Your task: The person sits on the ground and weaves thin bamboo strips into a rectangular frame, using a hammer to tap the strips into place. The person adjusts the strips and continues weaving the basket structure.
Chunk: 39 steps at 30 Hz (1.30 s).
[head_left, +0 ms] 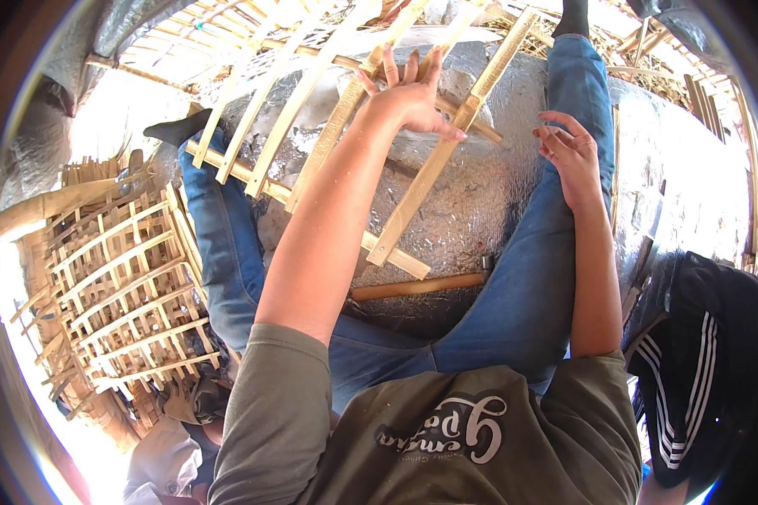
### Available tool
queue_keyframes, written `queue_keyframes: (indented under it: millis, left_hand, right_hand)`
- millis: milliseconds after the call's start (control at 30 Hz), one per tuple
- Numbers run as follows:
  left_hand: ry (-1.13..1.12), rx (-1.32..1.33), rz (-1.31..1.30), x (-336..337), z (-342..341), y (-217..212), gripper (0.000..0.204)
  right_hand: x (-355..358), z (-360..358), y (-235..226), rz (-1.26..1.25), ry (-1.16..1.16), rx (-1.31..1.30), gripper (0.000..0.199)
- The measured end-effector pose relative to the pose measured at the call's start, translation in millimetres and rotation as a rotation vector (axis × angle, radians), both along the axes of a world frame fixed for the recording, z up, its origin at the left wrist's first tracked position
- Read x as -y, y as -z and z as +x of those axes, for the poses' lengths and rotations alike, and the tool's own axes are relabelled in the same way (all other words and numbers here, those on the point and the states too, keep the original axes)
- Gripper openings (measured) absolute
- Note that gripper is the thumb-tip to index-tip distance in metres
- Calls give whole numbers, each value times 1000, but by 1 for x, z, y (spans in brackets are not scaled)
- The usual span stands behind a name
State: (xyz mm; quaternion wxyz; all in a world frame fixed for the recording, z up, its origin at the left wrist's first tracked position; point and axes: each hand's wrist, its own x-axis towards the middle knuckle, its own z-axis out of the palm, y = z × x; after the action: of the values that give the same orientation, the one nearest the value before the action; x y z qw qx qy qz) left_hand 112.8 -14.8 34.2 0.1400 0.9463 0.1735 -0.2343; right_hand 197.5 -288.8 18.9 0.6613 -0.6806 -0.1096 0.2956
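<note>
Silvery sheeting (488, 198) lies between 2 legs (522, 261) beneath the slatted wooden frame (411, 202); the left hand (406, 103) splays across its slats (341, 124); the right hand (576, 160) is half-curled, its grip unclear.

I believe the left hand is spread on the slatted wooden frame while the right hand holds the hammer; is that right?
Not quite: the head view shows the hammer lying between the person's legs, not in the right hand. The left hand is indeed spread on the slatted wooden frame.
</note>
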Motion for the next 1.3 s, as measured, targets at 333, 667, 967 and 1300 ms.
queue_keyframes:
  millis: [333, 667, 967, 1300]
  left_hand:
    - [-10, 11, -9, 1, -1, -2, 159]
    - [9, 31, -61, -1, -2, -1, 153]
    - [-18, 27, 3, 2, -2, 0, 155]
    - [-29, 44, -11, 2, -4, -3, 153]
  right_hand:
    - [-2, -1, 0, -81, -61, 66, 25]
    - [-3, 0, 0, -91, -70, 76, 26]
    - [-2, 1, 2, -105, -94, 80, 27]
    - [-3, -1, -3, -117, -90, 90, 26]
